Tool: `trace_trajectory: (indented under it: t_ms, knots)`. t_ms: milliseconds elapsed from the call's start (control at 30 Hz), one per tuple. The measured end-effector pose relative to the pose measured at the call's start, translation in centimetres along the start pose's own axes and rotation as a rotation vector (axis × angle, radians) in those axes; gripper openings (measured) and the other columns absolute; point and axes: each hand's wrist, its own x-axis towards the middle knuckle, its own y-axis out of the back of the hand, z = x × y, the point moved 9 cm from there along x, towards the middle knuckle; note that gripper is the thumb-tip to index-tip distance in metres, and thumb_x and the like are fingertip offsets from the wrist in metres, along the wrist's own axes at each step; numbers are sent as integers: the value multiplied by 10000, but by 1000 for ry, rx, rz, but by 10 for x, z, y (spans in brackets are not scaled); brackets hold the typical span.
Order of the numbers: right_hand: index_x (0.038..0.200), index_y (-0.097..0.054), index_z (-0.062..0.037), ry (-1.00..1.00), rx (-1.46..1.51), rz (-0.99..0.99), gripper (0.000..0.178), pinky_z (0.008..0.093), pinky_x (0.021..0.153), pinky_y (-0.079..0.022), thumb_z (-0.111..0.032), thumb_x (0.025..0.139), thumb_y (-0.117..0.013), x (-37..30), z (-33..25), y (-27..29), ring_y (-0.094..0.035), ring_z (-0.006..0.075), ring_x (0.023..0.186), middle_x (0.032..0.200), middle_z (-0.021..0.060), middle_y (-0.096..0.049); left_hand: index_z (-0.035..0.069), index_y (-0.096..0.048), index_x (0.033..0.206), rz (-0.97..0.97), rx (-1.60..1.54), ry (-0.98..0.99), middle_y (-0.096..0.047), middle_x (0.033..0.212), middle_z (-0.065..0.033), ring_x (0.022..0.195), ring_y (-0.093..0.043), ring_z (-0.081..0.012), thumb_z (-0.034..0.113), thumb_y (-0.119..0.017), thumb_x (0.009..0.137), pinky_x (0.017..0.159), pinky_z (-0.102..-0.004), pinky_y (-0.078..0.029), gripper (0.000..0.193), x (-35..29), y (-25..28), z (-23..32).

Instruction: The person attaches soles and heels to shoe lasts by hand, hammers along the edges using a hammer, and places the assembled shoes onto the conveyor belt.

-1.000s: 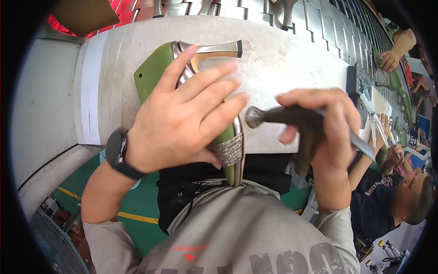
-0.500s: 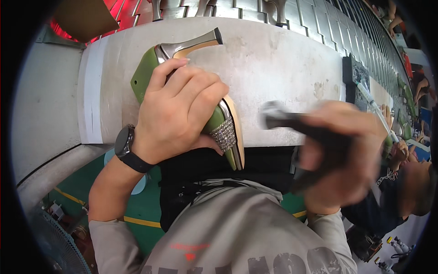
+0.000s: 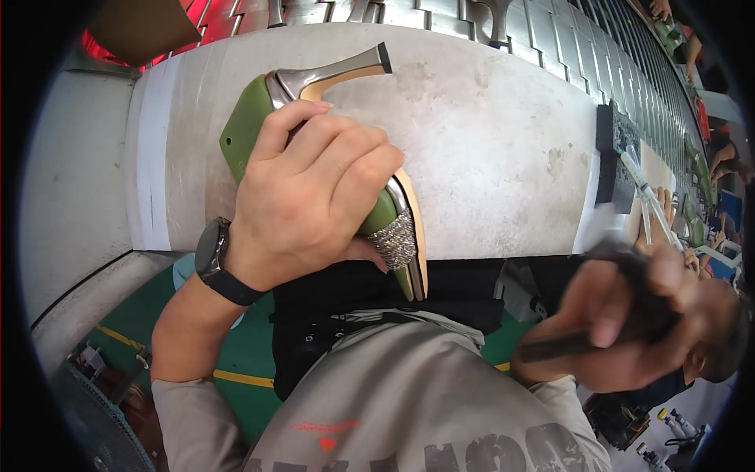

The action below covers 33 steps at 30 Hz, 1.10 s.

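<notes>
My left hand (image 3: 311,189), with a black watch on its wrist, grips a high-heeled shoe (image 3: 393,240) lying on its side on the pale worktop. A sparkling stone-covered band crosses its front, the sole edge is tan, and the toe overhangs the near edge. The slim metallic heel (image 3: 338,69) points to the far right. A green shoe last (image 3: 250,126) with a small hole fills the shoe. Off to the right, my blurred right hand (image 3: 613,315) is closed round a dark pincer-like hand tool (image 3: 554,347), raised apart from the shoe. Motion smears the tool's head.
The worktop (image 3: 487,141) has a dark block (image 3: 616,161) at its right end, with syringe-like tubes (image 3: 649,193) beside it. A metal slat conveyor (image 3: 543,47) runs behind, carrying more heels. A brown board (image 3: 141,31) stands far left. People work at the right.
My right hand and its tool have swung right and downward, away from the shoe. My left hand keeps its grip; the shoe has barely shifted in view.
</notes>
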Motion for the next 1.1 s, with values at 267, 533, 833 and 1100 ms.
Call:
trace_trajectory:
  t_ms: [267,533,833,1100]
  knots:
    - [1085,-612,21,-383,-300,-142,316,216,428,-366,-290,1046,-574,14,64,-22,-449,74,461,1068,261,-683,57,-624,1184,-67,-14,-29,-720,1133,-105,1039,-686,-299,454,-819,772,1021,-501,-459,604,-8,-1,-1]
    - [1021,-634,42,-568,-518,-136,305,240,428,-367,-259,975,-620,22,111,-37,-433,94,459,965,285,-715,100,-649,1171,-50,-41,37,-673,1119,-27,1044,-649,-219,448,-826,540,1046,-447,-447,741,-4,-1,-8]
    - [1008,-626,41,-655,-476,-68,344,240,514,-456,-288,922,-671,-2,108,-27,-500,111,533,1016,289,-726,46,-640,1179,-30,15,-66,-707,1130,-101,1037,-685,-292,514,-734,831,1001,-485,-464,591,0,-6,-4]
    - [1133,-652,89,-224,-488,-172,343,222,572,-511,-230,1036,-574,42,89,-22,-615,129,650,1087,210,-676,39,-568,1388,-136,-149,1,-630,1339,-153,1275,-602,-333,640,-818,634,1184,-554,-351,997,-11,6,-10]
